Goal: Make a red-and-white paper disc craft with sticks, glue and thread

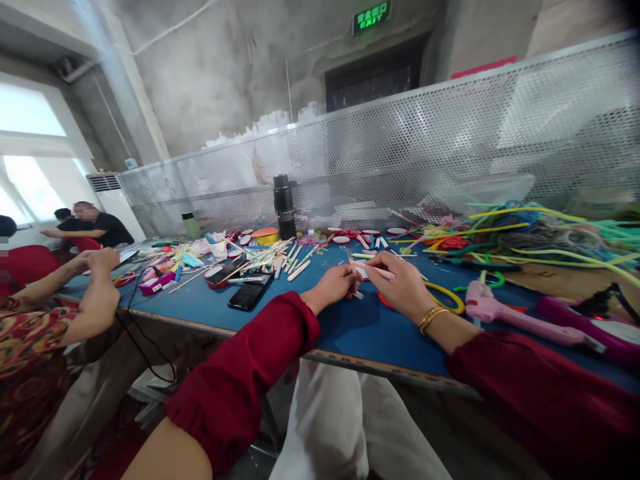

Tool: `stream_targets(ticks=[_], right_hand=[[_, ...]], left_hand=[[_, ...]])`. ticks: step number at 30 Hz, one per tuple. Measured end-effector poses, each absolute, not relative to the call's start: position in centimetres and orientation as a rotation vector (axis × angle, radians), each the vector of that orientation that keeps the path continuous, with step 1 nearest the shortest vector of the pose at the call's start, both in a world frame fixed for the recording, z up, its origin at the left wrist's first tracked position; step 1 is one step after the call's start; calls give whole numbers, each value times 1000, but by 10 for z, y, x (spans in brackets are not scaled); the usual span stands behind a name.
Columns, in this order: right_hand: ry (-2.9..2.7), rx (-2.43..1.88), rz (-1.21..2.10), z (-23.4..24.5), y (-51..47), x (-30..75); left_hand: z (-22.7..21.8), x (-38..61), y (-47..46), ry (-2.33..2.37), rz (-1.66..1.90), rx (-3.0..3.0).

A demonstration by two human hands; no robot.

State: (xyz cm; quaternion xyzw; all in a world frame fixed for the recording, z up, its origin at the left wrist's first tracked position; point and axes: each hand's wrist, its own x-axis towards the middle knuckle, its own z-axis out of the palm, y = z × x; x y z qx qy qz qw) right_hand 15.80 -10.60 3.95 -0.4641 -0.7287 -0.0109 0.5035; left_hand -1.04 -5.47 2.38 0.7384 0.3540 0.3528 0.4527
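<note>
The mesh screen is running along the far side at 12 o'clock, and the blue table is stretching out under everything. A big pile of tubes is sprawling at 2 o'clock from your hands. At 3 o'clock a pink glue gun is lying on its side. A black flask is standing upright at 11 o'clock, and a phone is lying flat at 9 o'clock. Way off at 9 o'clock, someone else's hands are busy at their own spot, well apart from yours.

Your right hand is resting over a yellow ring, with the fingers closed narrow around a thin pale stick. Your left hand is curling in tight too and looks to be pinching the stick's other end. So the stick is sitting just above the table, dead centre, bridging the two hands.

My guess on handling: it's looking featherlight and fairly stiff, but skinny enough to bend or snap if you're squeezing hard. It's probably smooth, so it may be rolling between your fingertips. I'd be gripping it close to each end with thumb and forefinger, lightly, rather than fisting the middle.
</note>
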Motion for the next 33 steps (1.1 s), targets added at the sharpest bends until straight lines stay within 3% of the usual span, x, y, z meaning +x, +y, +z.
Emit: stream_targets(ticks=[33], right_hand=[[-1742, -1130, -31, 45, -111, 157]], left_hand=[[28, -10, -56, 875, 878, 1815]])
